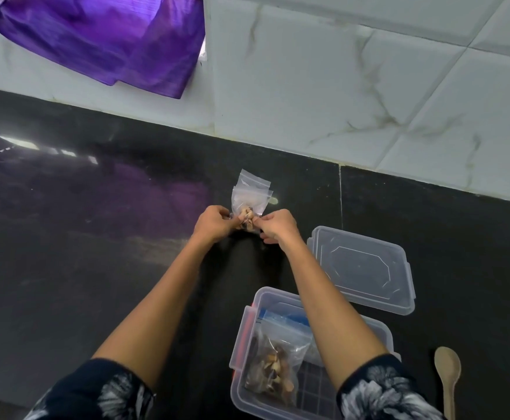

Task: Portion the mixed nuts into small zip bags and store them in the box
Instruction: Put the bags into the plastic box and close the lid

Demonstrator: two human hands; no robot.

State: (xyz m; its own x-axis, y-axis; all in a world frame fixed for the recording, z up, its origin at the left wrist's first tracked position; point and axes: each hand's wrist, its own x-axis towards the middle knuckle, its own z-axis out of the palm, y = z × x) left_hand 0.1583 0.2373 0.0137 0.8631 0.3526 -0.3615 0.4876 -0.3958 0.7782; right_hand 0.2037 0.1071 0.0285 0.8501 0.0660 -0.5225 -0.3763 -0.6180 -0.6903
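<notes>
- Black counter (96, 237) spreads under both my arms
- Purple cloth (102, 40) hangs on the tiled wall, far beyond my left hand
- Clear box (241, 344) sits near me under my right forearm, with a large zip bag of mixed nuts (275, 365) inside
- Box lid (366, 268) lies flat just right of my right hand
- Wooden spoon (447, 377) rests by my right elbow
- My left hand (214, 224) and right hand (278, 227) have fingers curled, each pinching one side of the small zip bag (249, 201)
- Some nuts show inside it between my fingertips; empty small bags lie just behind
</notes>
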